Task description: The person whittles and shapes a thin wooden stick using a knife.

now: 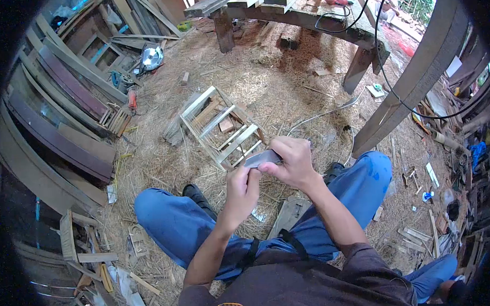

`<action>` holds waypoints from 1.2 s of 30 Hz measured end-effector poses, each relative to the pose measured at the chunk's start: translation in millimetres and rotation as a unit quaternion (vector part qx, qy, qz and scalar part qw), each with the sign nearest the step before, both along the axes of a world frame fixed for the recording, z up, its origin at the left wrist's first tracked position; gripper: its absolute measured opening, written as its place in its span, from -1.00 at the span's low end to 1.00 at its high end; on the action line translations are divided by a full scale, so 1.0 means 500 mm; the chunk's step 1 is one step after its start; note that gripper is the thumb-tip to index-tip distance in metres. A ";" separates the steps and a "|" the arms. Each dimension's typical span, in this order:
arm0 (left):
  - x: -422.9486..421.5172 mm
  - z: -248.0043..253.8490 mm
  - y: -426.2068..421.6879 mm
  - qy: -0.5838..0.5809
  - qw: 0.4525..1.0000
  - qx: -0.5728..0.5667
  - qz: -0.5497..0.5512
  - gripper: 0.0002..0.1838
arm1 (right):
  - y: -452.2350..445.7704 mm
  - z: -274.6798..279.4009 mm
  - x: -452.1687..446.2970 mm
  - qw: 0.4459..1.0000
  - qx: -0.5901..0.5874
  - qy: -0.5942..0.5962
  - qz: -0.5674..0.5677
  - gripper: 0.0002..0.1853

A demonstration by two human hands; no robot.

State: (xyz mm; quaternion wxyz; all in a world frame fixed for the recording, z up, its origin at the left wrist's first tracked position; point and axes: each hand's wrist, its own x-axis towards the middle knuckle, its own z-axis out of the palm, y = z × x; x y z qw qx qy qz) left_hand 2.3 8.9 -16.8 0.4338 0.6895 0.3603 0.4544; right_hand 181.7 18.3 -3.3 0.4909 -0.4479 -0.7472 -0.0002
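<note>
In front of my knees, both hands meet at a flat grey piece with a smooth face; its exact kind I cannot make out. My right hand is closed around its right end, with the thumb along the near side. My left hand is closed at its lower left end, thumb and fingers pressed together there. Just beyond the hands, a small slatted wooden frame lies on the shavings. Wood offcuts show between its bars, and its near corner lies close behind the grey piece.
A heavy workbench with boards and a red power tool stands ahead. A slanted post with a black cable rises at the right. A circular saw and leaning planks are at the left. Shavings cover the ground.
</note>
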 end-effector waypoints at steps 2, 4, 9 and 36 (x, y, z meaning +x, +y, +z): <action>0.003 -0.006 0.000 0.009 1.000 0.023 0.001 -0.86 | 0.000 0.006 0.000 1.000 0.007 -0.009 0.000 -0.38; 0.006 0.010 -0.007 -0.004 1.000 0.010 -0.001 -0.86 | -0.002 0.007 0.000 1.000 0.016 -0.011 -0.004 -0.38; 0.003 0.032 -0.012 -0.011 0.999 -0.034 0.002 -0.82 | 0.009 0.007 0.038 0.997 0.024 -0.042 -0.053 -0.42; 0.001 -0.026 0.004 0.003 0.999 0.050 0.012 -0.80 | -0.015 0.018 0.004 0.997 -0.030 -0.068 -0.005 -0.52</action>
